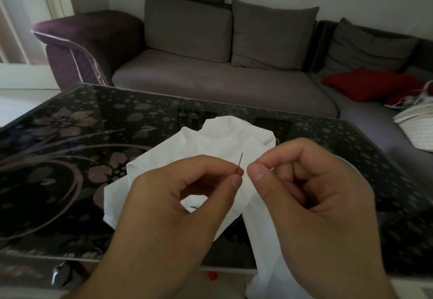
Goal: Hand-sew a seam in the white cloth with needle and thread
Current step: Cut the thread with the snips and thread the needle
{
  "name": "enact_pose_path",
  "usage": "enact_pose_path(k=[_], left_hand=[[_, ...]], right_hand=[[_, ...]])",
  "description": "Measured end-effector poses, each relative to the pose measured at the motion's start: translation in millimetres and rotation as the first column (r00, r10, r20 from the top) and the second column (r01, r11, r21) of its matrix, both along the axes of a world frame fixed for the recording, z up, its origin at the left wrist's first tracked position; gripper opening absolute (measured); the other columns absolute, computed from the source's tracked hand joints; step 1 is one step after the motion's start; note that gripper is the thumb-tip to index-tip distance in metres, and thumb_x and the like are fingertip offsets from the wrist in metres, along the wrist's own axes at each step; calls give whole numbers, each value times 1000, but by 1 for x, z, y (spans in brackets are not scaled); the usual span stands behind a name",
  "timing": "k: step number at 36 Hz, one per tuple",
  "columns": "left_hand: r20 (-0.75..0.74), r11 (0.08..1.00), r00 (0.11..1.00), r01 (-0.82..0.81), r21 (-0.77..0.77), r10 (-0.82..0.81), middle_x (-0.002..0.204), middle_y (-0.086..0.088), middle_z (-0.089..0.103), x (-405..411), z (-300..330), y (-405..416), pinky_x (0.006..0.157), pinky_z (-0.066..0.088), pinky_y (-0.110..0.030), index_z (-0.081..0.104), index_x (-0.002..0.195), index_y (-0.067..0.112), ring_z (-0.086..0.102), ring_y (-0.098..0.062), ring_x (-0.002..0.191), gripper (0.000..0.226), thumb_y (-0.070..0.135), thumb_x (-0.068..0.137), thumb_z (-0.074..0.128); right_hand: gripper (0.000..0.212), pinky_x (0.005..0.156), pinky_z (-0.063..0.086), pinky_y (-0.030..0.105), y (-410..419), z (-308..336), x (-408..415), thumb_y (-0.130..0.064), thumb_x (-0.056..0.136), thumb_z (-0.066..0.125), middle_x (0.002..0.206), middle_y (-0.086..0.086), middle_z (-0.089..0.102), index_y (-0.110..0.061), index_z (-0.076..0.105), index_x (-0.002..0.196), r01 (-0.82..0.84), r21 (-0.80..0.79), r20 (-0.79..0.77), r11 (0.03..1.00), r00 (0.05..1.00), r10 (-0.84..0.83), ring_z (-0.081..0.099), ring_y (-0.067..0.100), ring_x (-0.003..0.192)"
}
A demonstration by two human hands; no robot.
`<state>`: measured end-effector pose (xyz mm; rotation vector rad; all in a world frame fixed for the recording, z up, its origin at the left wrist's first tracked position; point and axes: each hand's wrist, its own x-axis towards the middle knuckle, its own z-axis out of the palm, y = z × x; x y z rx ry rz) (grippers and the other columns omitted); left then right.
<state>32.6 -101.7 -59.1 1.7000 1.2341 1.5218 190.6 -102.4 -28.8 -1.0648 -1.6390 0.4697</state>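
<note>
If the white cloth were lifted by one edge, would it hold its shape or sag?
Probably sag: the white cloth lies crumpled and creased on the glass table and drapes limply over its near edge. It looks thin, so likely light. It might slide easily on that glossy top.

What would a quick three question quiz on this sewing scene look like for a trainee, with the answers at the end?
1. True or false: the needle is pinched in the left hand.
2. Multiple choice: the white cloth lies on A) the grey sofa, B) the dark flowered table, C) the floor.
3. Short answer: what colour is the cushion on the sofa at the right?

Key:
1. True. Its thumb and forefinger pinch the needle, which points up; the right hand is pinched close beside it, on something too fine to make out.
2. B, with one part hanging over the near edge.
3. Red.
</note>
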Motion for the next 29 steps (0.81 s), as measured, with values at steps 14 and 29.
enact_pose_path(k=[14, 29], left_hand=[[110, 999, 993, 33, 14, -34, 85, 15, 78, 2, -1, 1, 74, 54, -7, 82, 95, 16, 74, 0, 84, 33, 41, 78, 69], [51, 999, 998, 21, 25, -23, 87, 18, 78, 3, -3, 1, 74, 53, -5, 81, 95, 16, 73, 3, 85, 23, 34, 82, 78]], right_hand=[[12, 46, 36, 10, 1, 1, 0, -21, 82, 74, 52, 4, 45, -26, 66, 73, -9, 6, -9, 1000, 1000, 9, 42, 10, 45], [14, 47, 37, 10, 2, -2, 0, -18, 84, 73, 52, 4, 47, -26, 67, 74, -18, 25, -3, 1000, 1000, 18, 44, 11, 45]])
